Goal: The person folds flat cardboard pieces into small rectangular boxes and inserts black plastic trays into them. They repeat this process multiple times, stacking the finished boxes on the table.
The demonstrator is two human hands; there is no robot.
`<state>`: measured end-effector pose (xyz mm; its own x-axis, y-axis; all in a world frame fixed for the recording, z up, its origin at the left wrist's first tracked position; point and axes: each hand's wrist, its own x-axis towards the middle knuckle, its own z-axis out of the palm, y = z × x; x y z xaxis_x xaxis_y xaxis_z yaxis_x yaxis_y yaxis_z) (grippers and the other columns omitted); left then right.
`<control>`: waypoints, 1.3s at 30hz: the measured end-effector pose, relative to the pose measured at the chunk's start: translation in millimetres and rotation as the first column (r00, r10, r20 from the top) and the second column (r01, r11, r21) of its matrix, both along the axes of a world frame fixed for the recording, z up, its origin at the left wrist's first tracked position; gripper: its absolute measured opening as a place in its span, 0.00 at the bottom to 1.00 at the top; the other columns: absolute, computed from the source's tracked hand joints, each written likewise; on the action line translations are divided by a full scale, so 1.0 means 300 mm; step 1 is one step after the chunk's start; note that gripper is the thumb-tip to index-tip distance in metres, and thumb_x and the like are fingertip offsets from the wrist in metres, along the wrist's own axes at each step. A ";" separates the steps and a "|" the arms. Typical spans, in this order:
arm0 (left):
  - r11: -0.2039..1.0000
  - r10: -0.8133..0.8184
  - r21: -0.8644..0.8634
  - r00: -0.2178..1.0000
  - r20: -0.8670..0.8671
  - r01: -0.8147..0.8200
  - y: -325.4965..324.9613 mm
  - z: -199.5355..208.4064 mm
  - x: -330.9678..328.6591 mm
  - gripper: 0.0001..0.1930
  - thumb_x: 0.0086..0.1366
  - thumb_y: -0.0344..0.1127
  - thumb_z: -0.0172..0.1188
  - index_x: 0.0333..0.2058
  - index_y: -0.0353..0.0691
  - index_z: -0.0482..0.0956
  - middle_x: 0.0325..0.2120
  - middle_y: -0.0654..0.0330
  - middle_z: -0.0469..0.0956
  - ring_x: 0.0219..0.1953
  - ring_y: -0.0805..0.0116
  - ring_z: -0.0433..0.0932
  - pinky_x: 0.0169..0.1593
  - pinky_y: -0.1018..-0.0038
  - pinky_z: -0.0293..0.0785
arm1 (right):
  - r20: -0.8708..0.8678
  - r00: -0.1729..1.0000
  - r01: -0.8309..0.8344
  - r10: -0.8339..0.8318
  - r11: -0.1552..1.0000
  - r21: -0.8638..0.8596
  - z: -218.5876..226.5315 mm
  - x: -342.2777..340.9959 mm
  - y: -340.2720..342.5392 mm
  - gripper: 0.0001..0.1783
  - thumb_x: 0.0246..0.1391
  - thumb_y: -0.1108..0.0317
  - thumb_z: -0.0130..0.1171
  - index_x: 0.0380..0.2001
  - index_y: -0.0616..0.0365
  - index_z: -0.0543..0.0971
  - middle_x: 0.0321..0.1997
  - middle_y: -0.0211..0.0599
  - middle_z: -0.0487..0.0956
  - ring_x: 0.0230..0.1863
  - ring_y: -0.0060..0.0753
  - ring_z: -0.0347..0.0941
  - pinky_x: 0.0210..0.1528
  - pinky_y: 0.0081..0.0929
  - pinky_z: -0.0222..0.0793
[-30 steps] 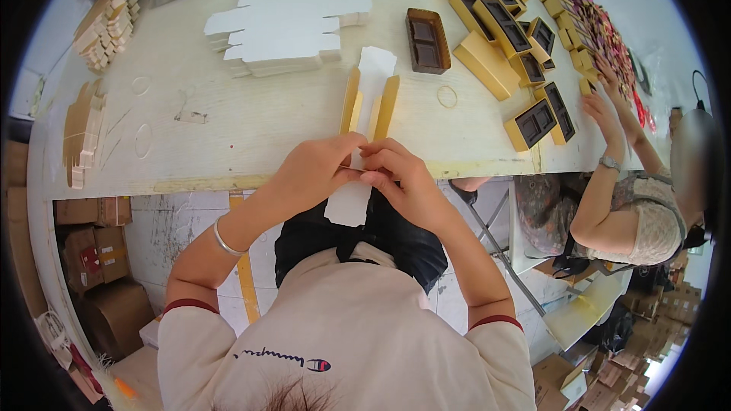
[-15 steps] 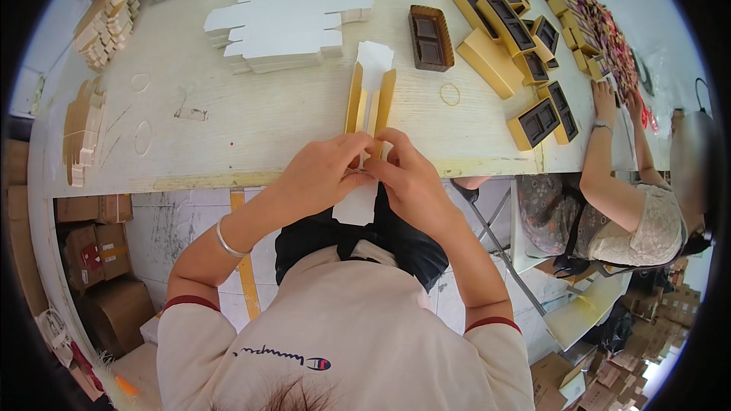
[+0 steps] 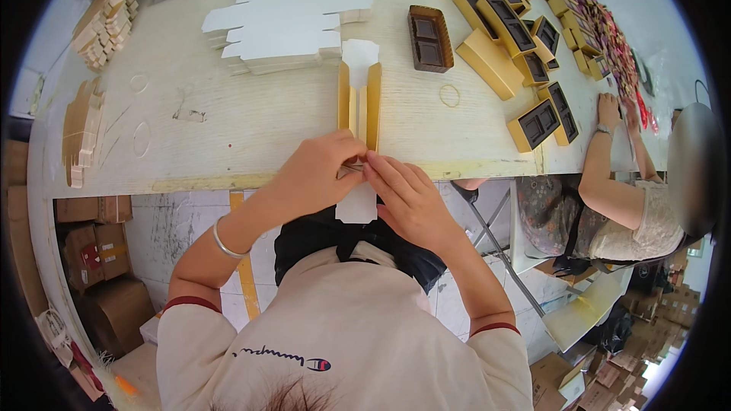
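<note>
A part-folded carton (image 3: 374,103), gold outside and white inside, lies lengthwise over the table's front edge, its long side walls standing up. Its white end flap (image 3: 356,205) hangs past the edge above my lap. My left hand (image 3: 329,171) pinches the carton's near end with thumb and fingers bent together. On the other side, my right hand (image 3: 403,194) presses its fingertips against the same end, fingers held close together. Both sets of fingertips meet there and hide the fold between them.
A stack of flat white carton blanks (image 3: 285,23) lies beyond my hands. To its right stand a brown tray (image 3: 429,39) and several gold boxes with dark inserts (image 3: 537,125). A rubber band (image 3: 450,95) lies nearer. At right, a co-worker's hand (image 3: 608,112) rests on the table.
The carton's far end has swung slightly left. My right hand has flattened, its fingers now straighter and lower along the carton's near end.
</note>
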<state>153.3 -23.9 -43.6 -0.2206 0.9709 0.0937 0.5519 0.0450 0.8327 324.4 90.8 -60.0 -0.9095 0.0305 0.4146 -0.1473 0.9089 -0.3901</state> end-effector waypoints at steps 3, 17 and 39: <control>0.988 -0.056 -0.126 0.959 0.279 0.095 -0.015 0.044 -0.047 0.11 0.59 0.23 0.58 0.40 0.37 0.69 0.33 0.62 0.73 0.22 0.75 0.71 0.28 0.77 0.70 | -0.075 0.997 -0.025 0.022 0.999 -0.036 -0.010 -0.019 0.021 0.28 0.35 0.80 0.62 0.47 0.66 0.74 0.55 0.44 0.70 0.48 0.43 0.70 0.47 0.35 0.67; 0.996 -0.058 -0.071 0.998 0.036 0.060 -0.014 -0.002 -0.032 0.11 0.68 0.34 0.52 0.45 0.40 0.64 0.35 0.56 0.74 0.24 0.71 0.74 0.33 0.72 0.72 | -0.018 0.983 0.093 -0.182 0.580 -0.809 -0.058 -0.092 -0.003 0.15 0.55 0.81 0.55 0.45 0.60 0.67 0.28 0.33 0.71 0.28 0.19 0.67 0.29 0.19 0.67; 0.972 0.201 0.115 0.979 0.040 -0.204 0.006 -0.013 0.017 0.11 0.60 0.28 0.60 0.40 0.38 0.70 0.33 0.57 0.74 0.23 0.68 0.73 0.28 0.74 0.70 | -0.143 0.968 0.201 -0.204 0.979 -0.040 -0.011 -0.101 0.030 0.20 0.43 0.76 0.62 0.43 0.63 0.74 0.46 0.43 0.70 0.32 0.38 0.69 0.34 0.31 0.67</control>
